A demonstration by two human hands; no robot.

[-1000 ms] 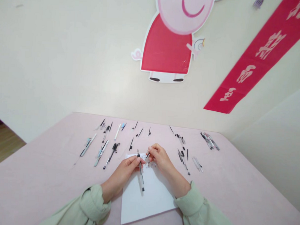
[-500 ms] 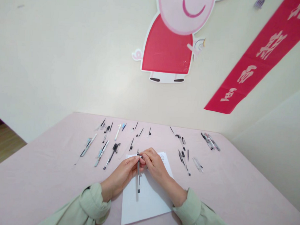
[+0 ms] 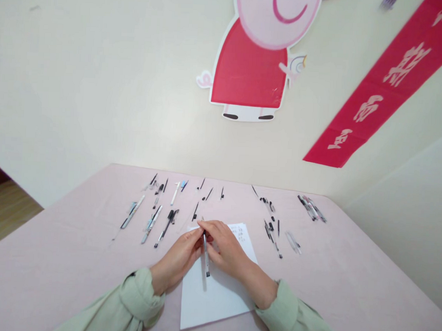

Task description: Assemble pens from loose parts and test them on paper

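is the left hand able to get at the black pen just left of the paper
Probably yes: the black pen lies close ahead of the left hand with bare cloth between, though that hand grips a clear pen.

Pens [image 3: 150,225] left, parts [image 3: 272,233] right, open tablecloth [image 3: 347,288] outside

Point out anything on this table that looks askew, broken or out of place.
The white paper lies skewed on the pink table. Whole pens and loose pen parts lie scattered beyond it, some seemingly taken apart. The left hand and right hand grip one pen. Nothing looks spilled.
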